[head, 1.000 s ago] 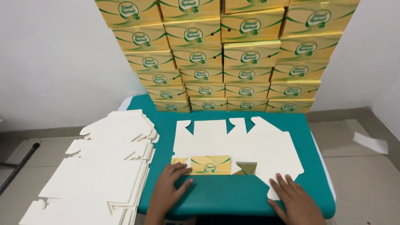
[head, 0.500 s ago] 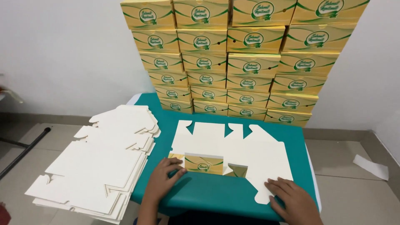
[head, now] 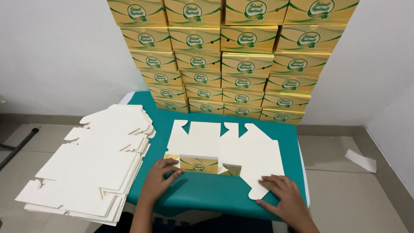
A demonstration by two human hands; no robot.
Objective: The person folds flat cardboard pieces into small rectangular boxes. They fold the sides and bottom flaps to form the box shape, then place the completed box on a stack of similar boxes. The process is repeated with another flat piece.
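A flat white die-cut carton blank (head: 228, 149) lies plain side up on the teal table (head: 207, 194). Its near flap (head: 199, 164) is folded back and shows the yellow-and-green printed side. My left hand (head: 160, 177) rests on the table with its fingertips on the left end of that folded flap. My right hand (head: 282, 194) lies flat, fingers spread, pressing the blank's lower right tab. Neither hand grips anything.
A wall of finished yellow-and-green boxes (head: 233, 56) is stacked at the table's far edge against the white wall. Stacks of flat white blanks (head: 92, 166) lie to the left, overhanging the table. A paper scrap (head: 360, 160) lies on the tiled floor at right.
The view has tilted and shifted slightly. My hands stay on the blank's near edge, the left one sliding a little along the folded flap.
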